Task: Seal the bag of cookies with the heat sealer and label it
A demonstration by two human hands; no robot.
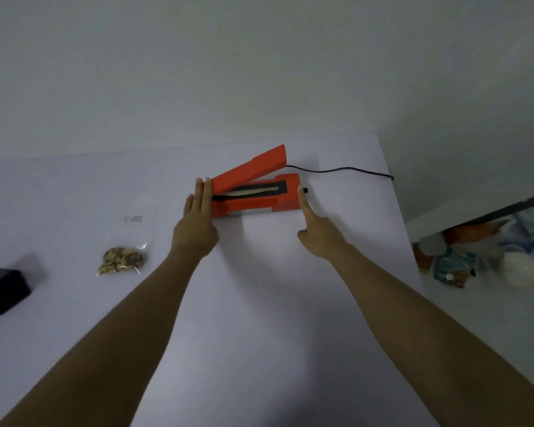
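Note:
An orange heat sealer (256,192) stands near the far edge of the white table (259,303), its lid arm raised. My left hand (196,220) lies flat with straight fingers against the sealer's left end. My right hand (316,229) has straight fingers touching the sealer's right end, beside a small black knob. A clear bag of cookies (122,258) lies on the table to the left, apart from both hands. A small white label (132,218) lies just beyond the bag.
The sealer's black cord (346,170) runs right and drops off the table's far right corner. A black box (2,288) sits at the left edge. Packets and clutter (475,257) lie on the floor to the right of the table.

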